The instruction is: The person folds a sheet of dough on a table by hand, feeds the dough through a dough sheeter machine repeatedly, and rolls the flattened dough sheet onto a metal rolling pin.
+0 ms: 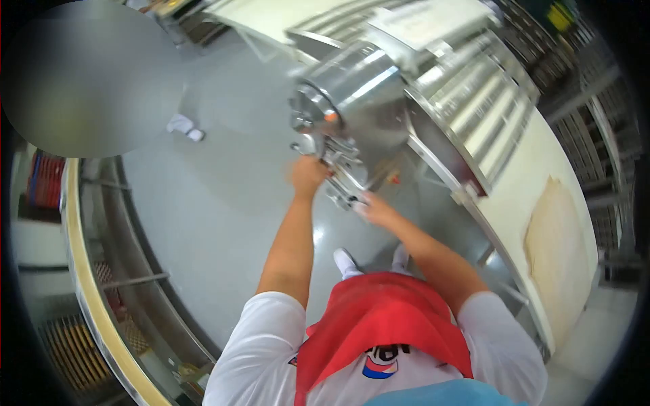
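Note:
A shiny stainless-steel machine (pixel 362 81) with a rounded, drum-like housing stands in front of me at the side of the long worktable. Below its round end hangs a metal assembly of bars and fittings (pixel 347 168), blurred by motion. My left hand (pixel 309 174) is closed on the near left side of this assembly, its fingers mostly hidden behind the back of the hand. On the lower right end of the same metal piece, my right hand (pixel 376 208) is closed, with the fingertips smeared. Whether the assembly is joined to the machine I cannot tell.
A pale sheet of dough (pixel 558 250) lies on the white worktable (pixel 504 210) at right. Slatted metal guards (pixel 467 95) flank the machine. Another bench (pixel 84 271) with shelves curves along the left. A person's white shoe (pixel 185 127) is on the grey floor (pixel 217 183).

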Demonstrator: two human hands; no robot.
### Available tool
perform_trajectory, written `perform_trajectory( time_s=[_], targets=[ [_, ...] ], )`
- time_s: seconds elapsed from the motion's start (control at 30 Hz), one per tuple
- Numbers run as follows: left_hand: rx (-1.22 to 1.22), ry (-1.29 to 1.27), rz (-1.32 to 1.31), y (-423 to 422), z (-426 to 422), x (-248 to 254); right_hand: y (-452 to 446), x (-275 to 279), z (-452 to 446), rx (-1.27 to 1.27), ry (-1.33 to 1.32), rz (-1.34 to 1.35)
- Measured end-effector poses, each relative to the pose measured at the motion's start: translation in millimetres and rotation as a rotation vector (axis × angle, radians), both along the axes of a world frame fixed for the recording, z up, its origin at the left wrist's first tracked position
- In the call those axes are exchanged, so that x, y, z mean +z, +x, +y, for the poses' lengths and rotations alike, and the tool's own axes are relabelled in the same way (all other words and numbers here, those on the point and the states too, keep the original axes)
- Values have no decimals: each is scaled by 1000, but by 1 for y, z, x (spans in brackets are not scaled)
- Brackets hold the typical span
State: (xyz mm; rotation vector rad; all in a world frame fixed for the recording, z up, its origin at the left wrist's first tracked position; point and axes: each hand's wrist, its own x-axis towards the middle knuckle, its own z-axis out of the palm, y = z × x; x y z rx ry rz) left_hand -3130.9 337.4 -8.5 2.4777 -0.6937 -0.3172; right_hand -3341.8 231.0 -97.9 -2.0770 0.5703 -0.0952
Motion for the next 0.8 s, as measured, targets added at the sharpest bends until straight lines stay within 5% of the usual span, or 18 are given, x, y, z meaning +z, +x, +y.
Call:
perform_trajectory(
  time_s=[0.1,0.17,0.37,0.5,0.53,0.57,0.6,0.7,0.8],
  targets=[
    [-7,68,-36,4,1,-13,-77,81,-34,-57,699,85],
    [57,40,-19,2,3,-14,-130,89,-63,-100,870,71],
    [259,-116,-159,-31,-11,-9,-278,178,-107,-289,552,-11],
    [262,-228,-178,-40,-7,-28,-354,181,-138,-274,407,-77],
    [117,-297,-225,-8,-2,-72,-374,161,-146,-280,248,-97],
    [-32,-364,-264,23,1,-117,-376,189,-143,-336,434,-8],
    [-150,-383,-291,-18,-11,-38,-390,184,-148,-272,378,-67],
    [-78,-97,-619,5,-3,-75,-416,202,-154,-237,299,-53],
    [-159,124,-576,-4,-8,-48,-442,208,-167,-171,90,-121]
  ],
)
